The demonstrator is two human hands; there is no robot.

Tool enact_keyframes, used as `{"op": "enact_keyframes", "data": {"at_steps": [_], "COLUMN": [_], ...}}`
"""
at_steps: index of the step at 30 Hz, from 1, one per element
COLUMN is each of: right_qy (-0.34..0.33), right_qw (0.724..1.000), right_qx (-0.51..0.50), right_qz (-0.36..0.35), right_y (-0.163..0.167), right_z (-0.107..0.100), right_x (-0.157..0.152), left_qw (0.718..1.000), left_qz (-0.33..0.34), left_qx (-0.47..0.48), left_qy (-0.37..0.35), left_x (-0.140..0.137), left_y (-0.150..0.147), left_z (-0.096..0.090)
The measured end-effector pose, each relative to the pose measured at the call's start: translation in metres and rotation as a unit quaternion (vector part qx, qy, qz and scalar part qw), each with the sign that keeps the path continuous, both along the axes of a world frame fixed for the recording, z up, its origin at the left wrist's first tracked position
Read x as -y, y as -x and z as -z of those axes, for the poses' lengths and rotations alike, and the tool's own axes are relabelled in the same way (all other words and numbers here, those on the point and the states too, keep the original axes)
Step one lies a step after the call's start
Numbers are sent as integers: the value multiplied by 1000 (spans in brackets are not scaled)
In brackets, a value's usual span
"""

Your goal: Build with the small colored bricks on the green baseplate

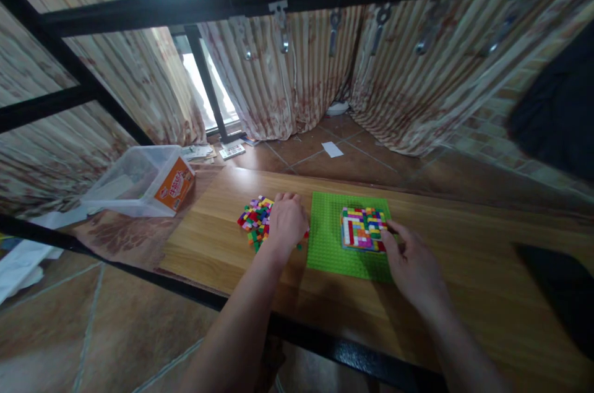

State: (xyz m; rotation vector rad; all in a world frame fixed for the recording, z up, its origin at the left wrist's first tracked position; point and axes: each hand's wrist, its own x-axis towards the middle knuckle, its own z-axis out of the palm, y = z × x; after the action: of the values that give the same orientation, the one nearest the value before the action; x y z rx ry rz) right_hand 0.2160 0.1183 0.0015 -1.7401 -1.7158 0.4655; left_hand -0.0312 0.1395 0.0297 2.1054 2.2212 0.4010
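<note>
My left hand is at the right side of a loose pile of small coloured toy bricks. Its fingers curl down and look closed, but the tips and anything in them are hidden. On a green studded baseplate stands a low rectangular build of multicoloured toy bricks. My right hand is at the right edge of this brick build, thumb and fingers closed on its side. The thumb lies over the near part of that edge, and the other fingertips are partly hidden.
The wooden tabletop has a dark frame bar along its near edge. A clear plastic bin with an orange label stands at the left. A black flat object lies at the right. Overhead, a black bar carries several metal hooks.
</note>
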Motion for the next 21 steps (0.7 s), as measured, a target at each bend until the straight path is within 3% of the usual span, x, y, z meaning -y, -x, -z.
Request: {"op": "enact_keyframes", "data": {"at_steps": [6,10,12,15,17,21], "right_qy": [-6,-12,-26,-65,-93,-144], "right_qw": [1000,999,996,988,980,969], "right_qx": [-19,-49,-77,-131,-166,-203], "right_qz": [4,14,32,54,53,-1], "right_y": [-5,-10,-12,-13,-11,-3], "right_z": [-8,-14,-17,-22,-25,-29], "right_x": [5,8,9,10,11,16], "left_qw": [999,999,1000,982,934,751], "left_qz": [-10,-9,-8,20,41,60], "left_qx": [-44,-30,15,183,354,653], "left_qy": [28,23,-3,-50,-37,82], "left_x": [-13,-10,-7,0,7,23], "left_y": [-4,-2,-5,-15,-25,-47], "left_z": [12,5,-1,-9,-11,-11]}}
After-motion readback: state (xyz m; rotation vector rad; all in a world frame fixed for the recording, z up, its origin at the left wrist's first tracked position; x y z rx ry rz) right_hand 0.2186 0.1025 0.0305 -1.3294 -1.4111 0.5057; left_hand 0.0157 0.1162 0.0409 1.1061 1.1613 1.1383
